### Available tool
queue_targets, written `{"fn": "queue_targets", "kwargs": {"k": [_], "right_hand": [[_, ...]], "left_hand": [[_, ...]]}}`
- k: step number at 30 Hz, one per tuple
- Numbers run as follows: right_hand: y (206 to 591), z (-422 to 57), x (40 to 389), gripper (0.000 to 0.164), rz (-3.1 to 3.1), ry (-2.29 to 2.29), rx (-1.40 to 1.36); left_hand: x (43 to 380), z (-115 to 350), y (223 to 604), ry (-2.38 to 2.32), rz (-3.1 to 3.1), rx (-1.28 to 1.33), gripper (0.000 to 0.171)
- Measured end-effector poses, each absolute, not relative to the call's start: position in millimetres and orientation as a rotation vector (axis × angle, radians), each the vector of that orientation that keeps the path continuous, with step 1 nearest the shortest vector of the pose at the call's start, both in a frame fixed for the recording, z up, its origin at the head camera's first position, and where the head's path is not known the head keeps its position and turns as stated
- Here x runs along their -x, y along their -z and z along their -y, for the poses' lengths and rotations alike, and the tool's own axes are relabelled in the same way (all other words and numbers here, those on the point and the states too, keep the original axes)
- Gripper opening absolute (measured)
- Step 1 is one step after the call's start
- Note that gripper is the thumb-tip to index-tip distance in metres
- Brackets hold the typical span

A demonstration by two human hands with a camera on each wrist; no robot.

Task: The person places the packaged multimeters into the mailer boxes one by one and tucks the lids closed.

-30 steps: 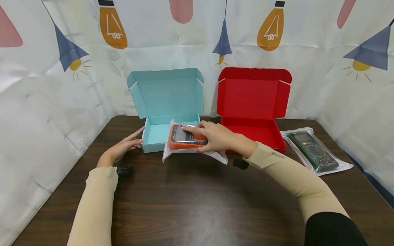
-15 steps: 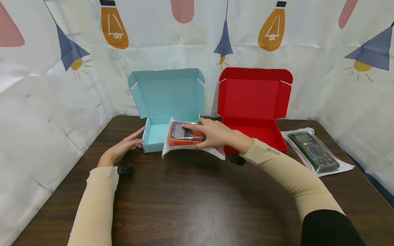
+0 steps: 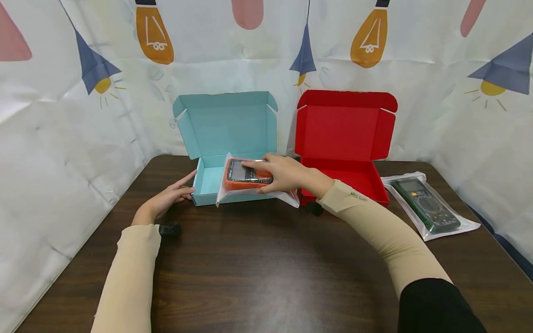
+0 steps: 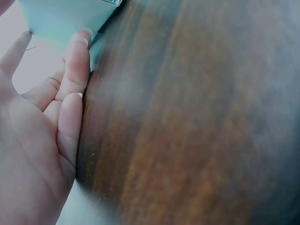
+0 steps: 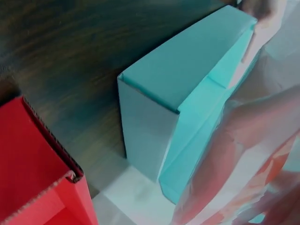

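Right hand point(image 3: 287, 175) gripping a bagged orange meter point(image 3: 245, 175) over the open blue box point(image 3: 208, 185), left hand point(image 3: 168, 200) flat-fingered against its corner, steadying it.

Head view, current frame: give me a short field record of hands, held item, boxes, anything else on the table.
right hand: grips the orange multimeter in a clear plastic bag, holding it over the front of the open light-blue cardboard box
left hand: fingers straight, touching the blue box's front left corner
open red cardboard box: right of the blue one, lid up, nothing seen inside
dark green multimeter in a clear plastic bag: lying on the dark wooden table, right of the red box
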State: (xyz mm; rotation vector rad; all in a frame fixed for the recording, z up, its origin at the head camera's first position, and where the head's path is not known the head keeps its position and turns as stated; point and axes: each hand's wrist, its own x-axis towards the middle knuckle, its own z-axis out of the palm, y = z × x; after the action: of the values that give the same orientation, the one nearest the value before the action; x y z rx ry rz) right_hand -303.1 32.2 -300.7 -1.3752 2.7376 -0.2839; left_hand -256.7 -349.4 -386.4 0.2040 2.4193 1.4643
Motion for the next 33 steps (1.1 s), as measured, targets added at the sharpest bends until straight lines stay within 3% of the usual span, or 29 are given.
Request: {"fn": "queue_targets", "kwargs": {"k": [33], "right_hand": [[301,-7,345,0.089,-2.746,0.194,1.295]], "left_hand": [[254,348,386,-1.479,-2.414,-0.18,0.076]]}}
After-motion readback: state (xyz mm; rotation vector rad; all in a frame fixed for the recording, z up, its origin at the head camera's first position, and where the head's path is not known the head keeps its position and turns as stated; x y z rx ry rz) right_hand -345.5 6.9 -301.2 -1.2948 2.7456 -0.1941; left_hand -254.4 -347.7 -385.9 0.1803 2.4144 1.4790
